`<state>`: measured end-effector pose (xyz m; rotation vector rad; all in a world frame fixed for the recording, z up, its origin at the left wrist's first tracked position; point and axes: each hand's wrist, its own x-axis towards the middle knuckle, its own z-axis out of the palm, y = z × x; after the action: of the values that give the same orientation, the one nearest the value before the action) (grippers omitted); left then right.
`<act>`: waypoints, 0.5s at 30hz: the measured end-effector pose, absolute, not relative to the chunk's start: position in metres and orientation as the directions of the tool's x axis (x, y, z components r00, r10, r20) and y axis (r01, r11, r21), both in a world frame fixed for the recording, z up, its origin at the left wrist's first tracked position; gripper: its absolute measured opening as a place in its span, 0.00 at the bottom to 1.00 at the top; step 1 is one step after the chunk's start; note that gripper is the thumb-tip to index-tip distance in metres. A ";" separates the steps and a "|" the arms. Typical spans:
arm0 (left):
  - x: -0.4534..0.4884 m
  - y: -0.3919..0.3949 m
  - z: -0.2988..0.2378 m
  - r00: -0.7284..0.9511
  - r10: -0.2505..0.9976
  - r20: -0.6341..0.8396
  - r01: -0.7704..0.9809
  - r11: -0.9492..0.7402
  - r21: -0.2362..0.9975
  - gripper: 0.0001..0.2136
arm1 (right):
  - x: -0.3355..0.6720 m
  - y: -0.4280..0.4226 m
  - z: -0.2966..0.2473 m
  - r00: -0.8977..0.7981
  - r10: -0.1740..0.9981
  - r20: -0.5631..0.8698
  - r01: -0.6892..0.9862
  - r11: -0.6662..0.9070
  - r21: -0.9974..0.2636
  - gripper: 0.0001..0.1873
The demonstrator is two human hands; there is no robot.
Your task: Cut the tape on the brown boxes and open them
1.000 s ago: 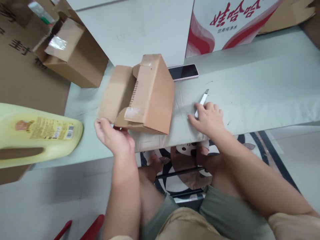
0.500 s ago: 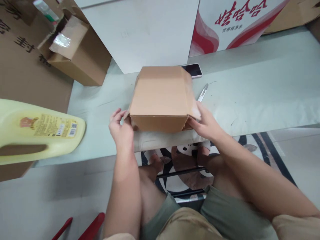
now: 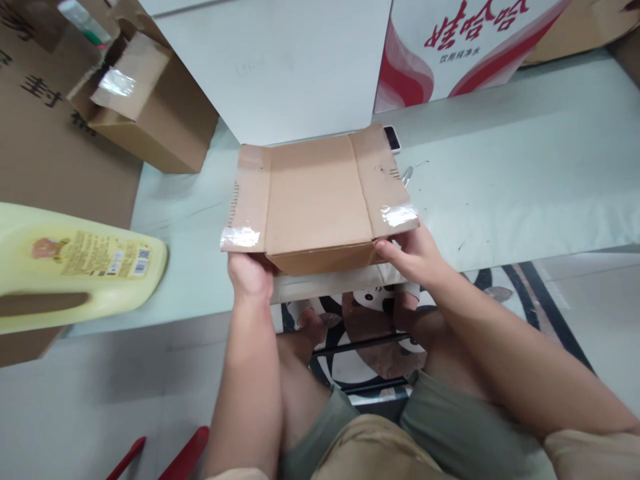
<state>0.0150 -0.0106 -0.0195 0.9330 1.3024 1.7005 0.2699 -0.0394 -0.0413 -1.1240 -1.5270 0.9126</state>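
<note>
A brown cardboard box (image 3: pixel 315 193) sits at the front edge of the cloth-covered table, its smooth face up. Two side flaps with pieces of shiny tape stand out to its left and right. My left hand (image 3: pixel 250 275) is at the front left corner, under the left flap, which hides its fingers. At the front right corner, my right hand (image 3: pixel 413 253) grips the box, thumb on the edge and fingers partly under the right flap. Behind that flap, a pale utility knife (image 3: pixel 407 176) and a phone (image 3: pixel 393 139) are partly covered.
A yellow jug (image 3: pixel 100 267) lies at the left. Behind it stands an opened carton (image 3: pixel 170 100). A white box (image 3: pixel 280 73) and a red-and-white water carton (image 3: pixel 465 53) line the back of the table (image 3: pixel 525 173). Red bars (image 3: pixel 185 453) show on the floor.
Both side flaps of the box have swung up and outward, showing their taped corners. My left hand has slipped beneath the left flap. The right flap now covers more of the knife and phone.
</note>
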 end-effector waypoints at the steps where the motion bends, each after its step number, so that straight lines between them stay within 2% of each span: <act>1: 0.014 -0.011 -0.019 -0.433 0.897 0.083 -0.166 -0.170 0.971 0.16 | 0.270 -0.039 -0.038 -0.052 0.960 0.274 0.229 0.279 -0.933 0.33; 5: 0.006 -0.013 -0.014 -0.416 0.910 0.003 -0.216 -0.101 0.971 0.07 | 0.270 -0.037 -0.027 0.088 0.963 0.254 0.280 0.221 -0.934 0.19; 8: -0.001 -0.018 -0.009 -0.363 0.931 -0.027 -0.233 -0.063 0.970 0.02 | 0.271 -0.034 -0.028 0.179 0.963 0.202 0.196 0.166 -0.966 0.22; 11: -0.004 -0.020 -0.009 -0.312 0.950 -0.026 -0.238 -0.052 0.970 0.05 | 0.270 -0.031 -0.034 0.243 0.964 0.108 0.074 0.093 -0.993 0.24; 15: -0.006 -0.009 -0.020 -0.365 0.931 0.005 -0.159 -0.068 0.985 0.06 | 0.270 -0.029 -0.040 0.225 0.972 0.064 -0.065 0.080 -0.995 0.21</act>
<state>-0.0060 -0.0094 -0.0202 0.9088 1.3229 1.5802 0.2703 -0.0293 -0.0404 -1.2013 -1.0245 1.0254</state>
